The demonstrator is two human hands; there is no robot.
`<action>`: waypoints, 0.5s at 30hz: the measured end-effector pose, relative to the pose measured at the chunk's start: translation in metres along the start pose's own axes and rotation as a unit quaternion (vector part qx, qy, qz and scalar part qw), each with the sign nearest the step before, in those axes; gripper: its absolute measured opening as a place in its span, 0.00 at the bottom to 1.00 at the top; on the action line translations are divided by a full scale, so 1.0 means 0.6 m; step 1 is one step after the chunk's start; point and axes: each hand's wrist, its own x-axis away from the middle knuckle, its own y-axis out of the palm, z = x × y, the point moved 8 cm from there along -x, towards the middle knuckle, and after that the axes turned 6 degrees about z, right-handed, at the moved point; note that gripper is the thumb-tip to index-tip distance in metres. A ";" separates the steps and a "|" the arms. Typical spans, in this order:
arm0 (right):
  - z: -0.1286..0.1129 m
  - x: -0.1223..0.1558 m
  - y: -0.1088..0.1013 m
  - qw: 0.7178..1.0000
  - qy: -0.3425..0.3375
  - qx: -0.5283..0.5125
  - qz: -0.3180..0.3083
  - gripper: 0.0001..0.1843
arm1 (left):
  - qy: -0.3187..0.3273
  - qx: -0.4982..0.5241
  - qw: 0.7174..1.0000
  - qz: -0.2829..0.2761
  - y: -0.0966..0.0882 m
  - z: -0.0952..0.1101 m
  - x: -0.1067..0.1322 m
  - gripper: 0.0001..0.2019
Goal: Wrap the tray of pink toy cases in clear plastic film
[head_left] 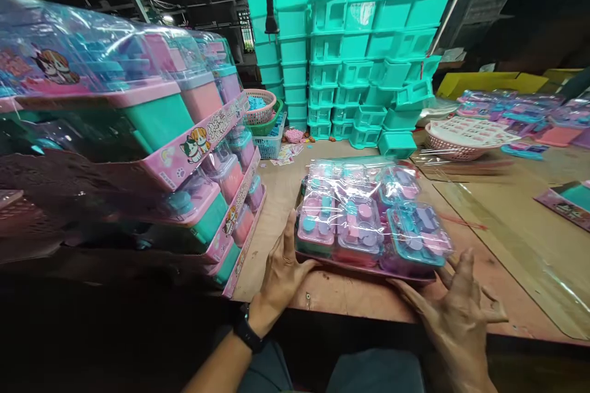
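Left hand (281,276) and right hand (454,313), fingers spread, are bracing the near corners of the wrapped toy pack (369,218), lower centre. It is lying on the wooden table (322,291); teal bins (350,43) are towering behind.

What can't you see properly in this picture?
Head view only:
- Small pieces inside the wrapped toy set: blurred by shiny plastic film.
- Left hand fingertips: hidden behind the set's edge.
- Right hand palm: faces away, so its grip is unclear.
- Stacked toy boxes: cut off by the left edge.
- Basket sheets: print too small.
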 end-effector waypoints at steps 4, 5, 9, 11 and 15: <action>0.027 -0.007 0.000 0.998 -0.061 -0.005 -0.005 0.57 | -0.005 0.051 0.998 -0.041 -0.017 -0.025 0.000 0.51; 0.044 -0.007 0.001 0.998 -0.059 -0.022 -0.024 0.56 | -0.003 0.052 0.997 -0.050 -0.020 -0.029 0.003 0.48; 0.137 -0.009 0.018 0.971 0.049 -0.157 -0.171 0.45 | -0.028 -0.020 0.997 0.063 -0.051 -0.033 0.034 0.32; 0.172 -0.030 0.021 0.951 0.105 -0.228 -0.182 0.42 | -0.039 -0.058 0.981 0.178 -0.070 -0.012 0.063 0.19; 0.185 -0.128 0.077 0.912 0.190 -0.307 -0.195 0.41 | 0.024 0.079 0.996 -0.030 0.039 0.069 0.085 0.09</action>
